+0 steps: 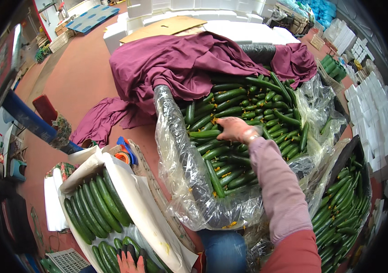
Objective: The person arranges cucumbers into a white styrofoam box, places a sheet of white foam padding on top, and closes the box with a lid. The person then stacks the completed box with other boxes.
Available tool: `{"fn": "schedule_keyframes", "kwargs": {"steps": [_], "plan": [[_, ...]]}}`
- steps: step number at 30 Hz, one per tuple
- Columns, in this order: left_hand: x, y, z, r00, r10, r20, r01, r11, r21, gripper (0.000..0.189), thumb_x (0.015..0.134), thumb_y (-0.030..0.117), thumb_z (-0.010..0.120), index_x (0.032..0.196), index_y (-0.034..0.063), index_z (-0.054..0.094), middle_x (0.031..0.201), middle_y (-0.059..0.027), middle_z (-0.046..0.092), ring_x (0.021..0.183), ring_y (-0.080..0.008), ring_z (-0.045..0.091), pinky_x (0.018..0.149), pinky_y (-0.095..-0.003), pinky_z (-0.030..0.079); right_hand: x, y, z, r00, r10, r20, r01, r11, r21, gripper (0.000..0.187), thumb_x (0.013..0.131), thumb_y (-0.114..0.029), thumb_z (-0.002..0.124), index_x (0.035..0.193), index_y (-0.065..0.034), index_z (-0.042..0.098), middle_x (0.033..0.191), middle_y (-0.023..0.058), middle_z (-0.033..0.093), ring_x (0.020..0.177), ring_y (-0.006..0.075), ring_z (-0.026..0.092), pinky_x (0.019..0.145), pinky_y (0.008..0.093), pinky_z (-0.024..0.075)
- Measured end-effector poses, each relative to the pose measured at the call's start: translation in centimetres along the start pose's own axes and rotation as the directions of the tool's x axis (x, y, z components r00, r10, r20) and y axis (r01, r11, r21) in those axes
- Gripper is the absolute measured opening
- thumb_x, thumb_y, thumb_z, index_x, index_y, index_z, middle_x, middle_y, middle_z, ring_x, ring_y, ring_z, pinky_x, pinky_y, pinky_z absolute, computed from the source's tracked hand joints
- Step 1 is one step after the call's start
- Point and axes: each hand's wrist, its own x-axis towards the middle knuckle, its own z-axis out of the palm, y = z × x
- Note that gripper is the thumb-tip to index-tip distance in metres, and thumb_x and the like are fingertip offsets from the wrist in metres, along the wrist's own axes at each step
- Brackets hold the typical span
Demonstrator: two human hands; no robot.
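My right hand [236, 129] reaches over a large bin heaped with cucumbers [231, 170]. Its fingers touch the end of a bright green cucumber [204, 134]; whether they grip it is unclear. Clear plastic film [180, 163] lines the bin and hangs over its padded rim. At the bottom edge, my left hand [130, 261], with dark covering on some fingers, rests spread over cucumbers in a white paper-lined box [153, 211]. The frame cuts this hand off. A row of cucumbers [98, 204] lies side by side in the box's far half.
Purple cloth [180, 65] drapes the bin's far side. Another cucumber bin [344, 204] stands at right. A blue post [30, 119] carrying a display rises at left. An orange tape roll [122, 157] sits beyond the box. White foam boxes [371, 119] are stacked at right.
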Motion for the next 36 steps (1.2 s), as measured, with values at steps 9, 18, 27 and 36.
{"fn": "schedule_keyframes", "kwargs": {"steps": [9, 18, 27, 36], "plan": [[0.5, 1.5, -3.7, 0.961, -0.084, -0.263, -0.046, 0.891, -0.451, 0.089, 0.086, 0.045, 0.069, 0.152, -0.0047, 0.035, 0.155, -0.0293, 0.035, 0.145, -0.0499, 0.029, 0.122, -0.0601, 0.016, -23.7, -6.6, -6.9, 0.992, 0.096, -0.087, 0.04, 0.412, 0.91, 0.033, 0.092, -0.009, 0.066, 0.122, 0.0008, 0.061, 0.101, 0.0052, 0.069, 0.089, 0.0107, 0.063, 0.079, 0.027, 0.052], [5.3, 10.0, -7.1, 0.997, -0.016, -0.072, -0.073, -0.325, -0.943, 0.051, 0.109, 0.029, 0.038, 0.15, -0.0013, 0.041, 0.14, -0.018, 0.057, 0.129, -0.0294, 0.056, 0.113, -0.0404, 0.041, -35.2, -21.6, -3.3, 1.0, -0.009, -0.002, 0.003, 0.065, 0.998, 0.032, 0.092, -0.008, 0.065, 0.122, 0.0034, 0.061, 0.105, 0.0099, 0.069, 0.097, 0.0176, 0.066, 0.085, 0.0324, 0.0539], [-0.6, 8.1, -8.1, 0.993, -0.109, -0.036, -0.106, -0.747, -0.656, 0.042, 0.107, 0.026, 0.052, 0.142, 0.0029, 0.05, 0.117, -0.0173, 0.069, 0.11, -0.0319, 0.067, 0.101, -0.0454, 0.053, -39.3, -33.1, -0.1, 0.983, -0.059, -0.171, 0.18, 0.404, 0.897, 0.049, 0.088, -0.012, 0.07, 0.133, 0.0018, 0.057, 0.111, 0.0156, 0.069, 0.102, 0.023, 0.066, 0.091, 0.0356, 0.0522], [-9.1, -1.7, -1.5, 0.62, -0.717, -0.319, -0.509, -0.059, -0.859, 0.028, 0.103, 0.023, 0.056, 0.121, 0.002, 0.062, 0.115, -0.0123, 0.069, 0.103, -0.0226, 0.066, 0.096, -0.0362, 0.053, -39.3, -40.6, 3.7, 0.924, -0.358, 0.132, -0.042, 0.248, 0.968, 0.049, 0.093, -0.015, 0.067, 0.138, -0.0048, 0.053, 0.102, 0.0148, 0.069, 0.09, 0.0191, 0.067, 0.083, 0.0351, 0.0532]]}}
